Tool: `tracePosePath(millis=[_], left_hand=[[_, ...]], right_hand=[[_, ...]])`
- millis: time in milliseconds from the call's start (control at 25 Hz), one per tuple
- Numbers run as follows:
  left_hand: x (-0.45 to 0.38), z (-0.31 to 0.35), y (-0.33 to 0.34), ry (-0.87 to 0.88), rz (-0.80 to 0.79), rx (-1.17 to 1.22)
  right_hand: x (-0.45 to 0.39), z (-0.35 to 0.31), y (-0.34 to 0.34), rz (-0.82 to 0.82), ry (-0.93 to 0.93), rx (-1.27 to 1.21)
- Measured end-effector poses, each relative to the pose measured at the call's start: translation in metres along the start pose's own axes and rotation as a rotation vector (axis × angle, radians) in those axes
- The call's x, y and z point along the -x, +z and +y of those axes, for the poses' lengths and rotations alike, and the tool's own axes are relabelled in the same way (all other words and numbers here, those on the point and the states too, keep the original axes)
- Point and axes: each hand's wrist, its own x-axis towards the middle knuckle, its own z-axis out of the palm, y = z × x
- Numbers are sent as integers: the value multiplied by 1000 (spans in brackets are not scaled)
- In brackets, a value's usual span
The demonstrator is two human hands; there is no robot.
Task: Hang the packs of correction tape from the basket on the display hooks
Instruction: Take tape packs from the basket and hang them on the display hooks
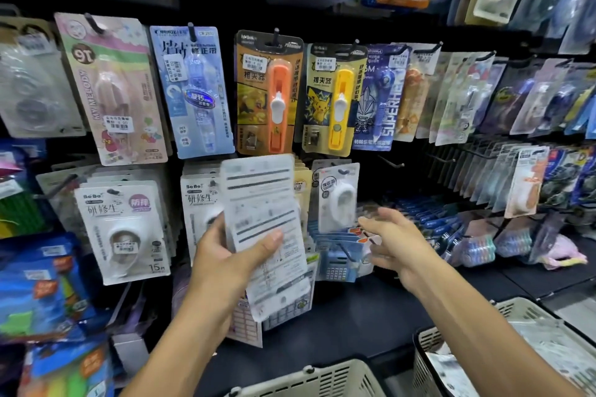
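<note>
While the wall is full of packs, each line tells one thing.
Hooks (392, 164): slide the pack hole straight on, slowly.
Baskets: right basket (458, 337) holds white packs; near basket (322, 375), cannot tell.
Packs (264, 222): a stack, backs showing, in front of the wall.
Left hand (225, 251): pinches the stack.
Right hand (396, 242): fingers spread, holds nothing.

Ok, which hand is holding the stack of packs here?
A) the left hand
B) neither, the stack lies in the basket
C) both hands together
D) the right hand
A: the left hand grips the stack of packs, thumb across its back, while the right hand is open and apart.
</note>
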Motion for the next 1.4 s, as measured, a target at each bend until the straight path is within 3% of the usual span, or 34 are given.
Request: tracePosePath(millis=[80,160,240,320,400,440,520,600,720,800,880,960,1240,1400], left_hand=[[3,5,0,361,-166,-407],[3,5,-2,812,-304,-905],[3,-1,-2,982,-281,-1141],[5,-4,0,850,-14,-1177],[9,-2,6,466,203,-845],[10,1,9,251,196,-520],[6,4,6,-52,20,184],[5,6,-1,-140,-123,511],[5,5,2,-111,-26,331],[2,1,2,-137,113,262],[-1,2,0,-139,177,240],[-4,3,-3,-112,203,226],[-12,6,0,-52,215,202],[-13,8,1,-55,204,211]], right_hand=[[13,-2,2,-228,152,-25],[33,-5,9,-695,243,-173],[47,-5,15,-910,126,-167],[52,-4,20,-826,-1,-167],[53,-3,23,-737,-77,-191],[53,-2,25,-719,-108,-197],[54,1,26,-707,-151,-188],[52,2,26,-709,-183,-160],[45,2,23,-607,-238,-65],[35,1,23,-387,-269,-17],[18,-1,18,-121,-283,22],[3,-5,10,27,-239,62],[6,-13,-6,-12,-86,-50],[12,-15,-7,85,-90,-128]])
